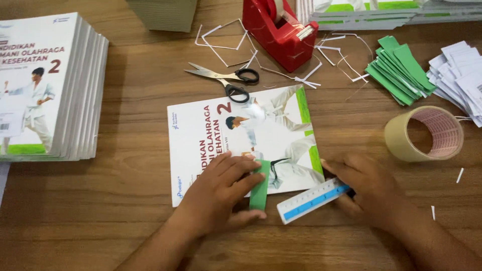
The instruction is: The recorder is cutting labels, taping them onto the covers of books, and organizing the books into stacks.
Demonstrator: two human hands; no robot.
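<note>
Left hand [221,193] pinches green paper strip [259,186] against book [241,140] at frame center — right hand [369,185] grips blue-white ruler [311,200] on counter [125,216]; scissors [228,80] above.

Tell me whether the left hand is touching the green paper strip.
Touching: the head view shows the left hand with its fingers lying over the green paper strip on the book.

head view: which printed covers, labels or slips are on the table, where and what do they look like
Book: centre, flat, white cover, green edge, martial-arts figures.
Book stack: far left, same cover.
Green label: under left hand, over the book's lower edge.
Green strips: upper right, piled.
White slips: far right, piled.
</note>
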